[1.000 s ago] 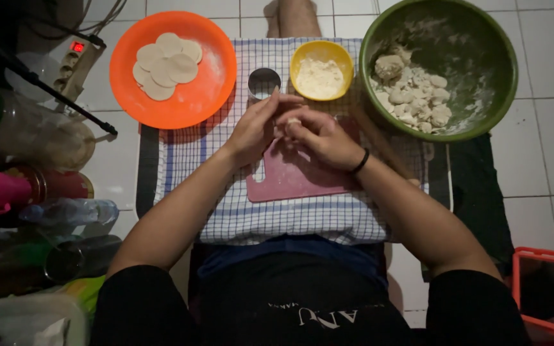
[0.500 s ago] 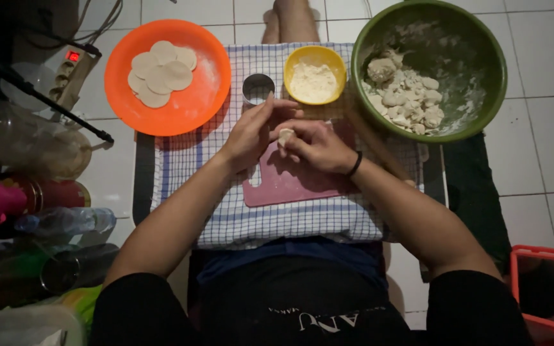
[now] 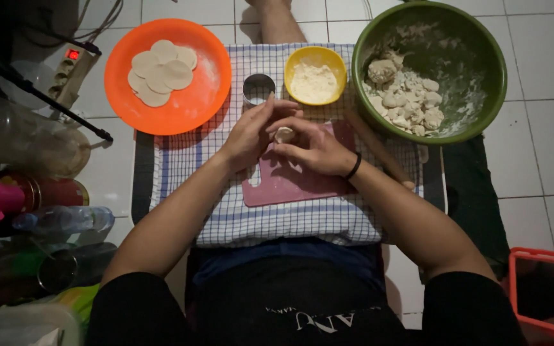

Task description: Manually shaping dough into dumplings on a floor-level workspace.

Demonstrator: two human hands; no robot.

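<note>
Both hands, left hand [image 3: 251,131] and right hand [image 3: 315,148], pinch one dough piece [image 3: 284,134] over the pink board [image 3: 290,182].

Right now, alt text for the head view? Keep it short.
Seen from above, the left hand and right hand pinch a small piece of dough over a pink cutting board on a checked cloth. Beyond are an orange plate of flat dough rounds, a yellow bowl of flour, a metal ring cutter and a green bowl of dough lumps.

Left hand [image 3: 249,131] and right hand [image 3: 315,148] meet (fingers curled together).
</note>
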